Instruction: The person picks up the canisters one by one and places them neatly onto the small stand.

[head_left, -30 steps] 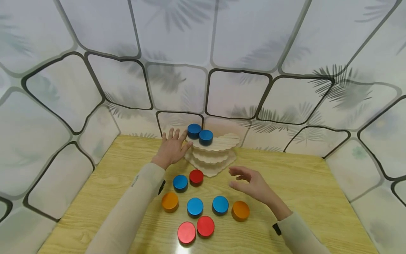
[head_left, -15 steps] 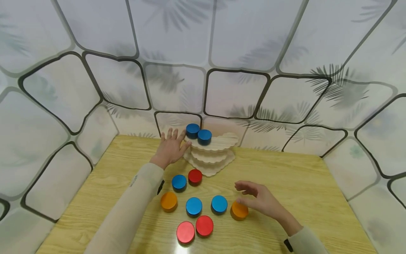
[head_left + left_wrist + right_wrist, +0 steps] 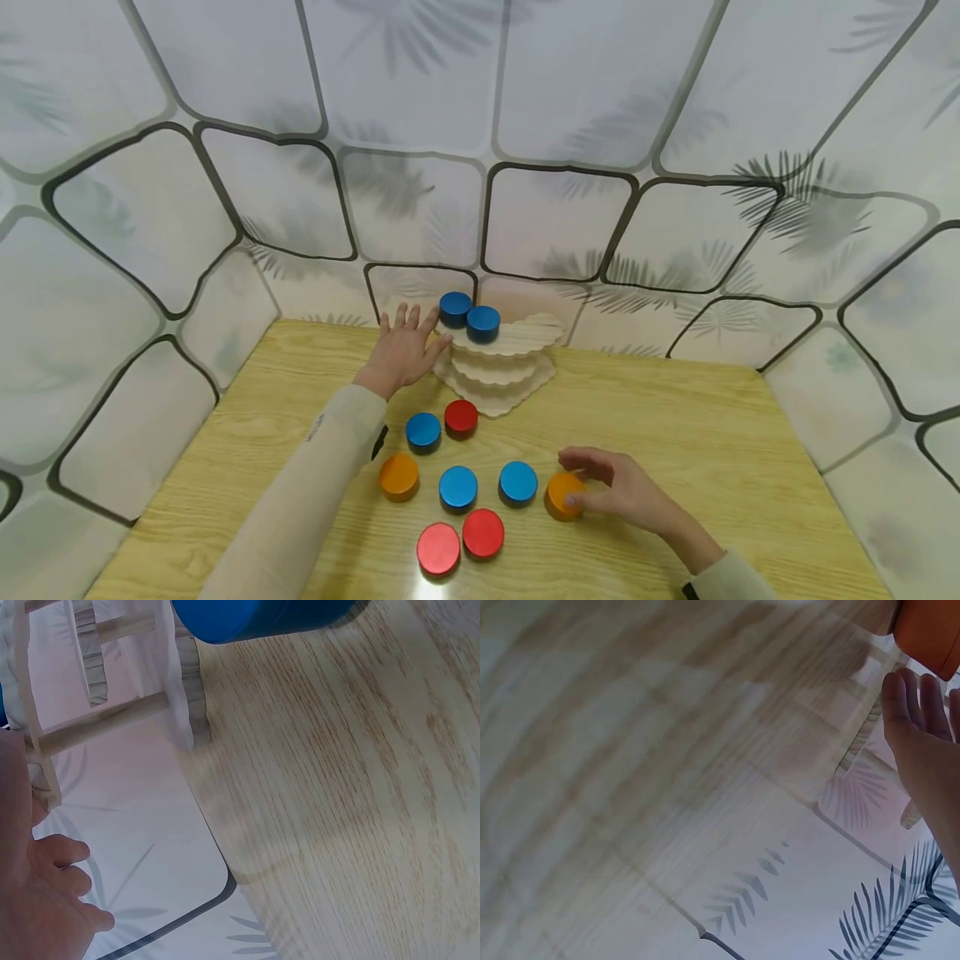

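A pale wooden tiered stand with scalloped edges (image 3: 498, 368) stands near the back wall. Two blue round tins (image 3: 483, 324) sit on its top tier. My left hand (image 3: 401, 350), fingers spread, rests at the stand's left edge; in the left wrist view its fingertips show beyond the stand's edge. At an orange round tin (image 3: 562, 497) on the table, my right hand (image 3: 626, 492) has its thumb over the near right side and loosely curved fingers beyond the far side. In the right wrist view the fingers (image 3: 922, 701) appear apart from the orange tin (image 3: 930, 634).
Several more round tins lie on the wood-grain table (image 3: 667, 417): a red one (image 3: 461, 418), a blue one (image 3: 423, 432), another orange one (image 3: 399, 477), and further blue and red ones nearer. Patterned cloth walls (image 3: 562, 221) close in the back and sides.
My right hand has moved right and nearer, from beside the stand to the right-hand orange tin. The left hand has stayed at the stand's edge.
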The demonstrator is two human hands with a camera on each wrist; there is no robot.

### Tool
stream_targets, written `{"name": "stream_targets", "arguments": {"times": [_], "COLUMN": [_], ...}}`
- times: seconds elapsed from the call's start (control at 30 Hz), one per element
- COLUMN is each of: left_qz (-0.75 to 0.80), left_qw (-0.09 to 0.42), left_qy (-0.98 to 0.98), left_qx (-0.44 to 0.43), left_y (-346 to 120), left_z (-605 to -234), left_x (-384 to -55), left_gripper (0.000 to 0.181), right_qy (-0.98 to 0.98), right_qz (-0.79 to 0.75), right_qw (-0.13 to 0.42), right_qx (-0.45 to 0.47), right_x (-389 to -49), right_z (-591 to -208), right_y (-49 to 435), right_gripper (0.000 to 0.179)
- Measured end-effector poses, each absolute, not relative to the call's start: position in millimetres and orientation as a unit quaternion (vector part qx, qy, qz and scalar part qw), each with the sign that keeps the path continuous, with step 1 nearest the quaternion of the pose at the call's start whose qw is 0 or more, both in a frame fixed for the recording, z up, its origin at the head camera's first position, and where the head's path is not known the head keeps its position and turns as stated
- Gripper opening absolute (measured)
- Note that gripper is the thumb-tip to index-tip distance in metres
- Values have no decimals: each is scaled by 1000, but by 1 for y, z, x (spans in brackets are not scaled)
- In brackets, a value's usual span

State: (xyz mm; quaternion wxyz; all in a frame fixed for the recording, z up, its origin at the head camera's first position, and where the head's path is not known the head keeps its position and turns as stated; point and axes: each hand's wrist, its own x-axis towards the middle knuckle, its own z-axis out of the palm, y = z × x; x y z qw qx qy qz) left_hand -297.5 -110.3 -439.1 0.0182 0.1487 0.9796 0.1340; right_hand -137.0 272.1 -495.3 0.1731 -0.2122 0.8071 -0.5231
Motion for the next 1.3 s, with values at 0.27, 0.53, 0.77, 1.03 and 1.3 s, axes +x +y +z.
{"name": "stream_targets", "arguments": {"times": [0.27,0.53,0.77,1.03,1.3], "left_qz": [133,135,135,134,133], "left_qw": [15,14,16,19,20], "left_qy": [980,979,979,979,979], "left_qx": [150,149,149,151,152], "left_y": [-110,-110,-111,-111,-111], "left_z": [-440,-441,-442,-439,-440], "left_x": [-298,-299,-299,-299,-298], "left_gripper": [73,73,74,73,73], "right_qy": [806,804,804,808,817], "right_qz": [-515,-510,-509,-497,-479], "right_qw": [201,217,220,219,223], "right_qx": [-212,-214,-217,-228,-229], "right_x": [-137,-136,-136,-137,-137], "right_z": [-500,-502,-503,-504,-504], "right_y": [274,276,277,279,281], "right_gripper": [61,62,62,65,64]}}
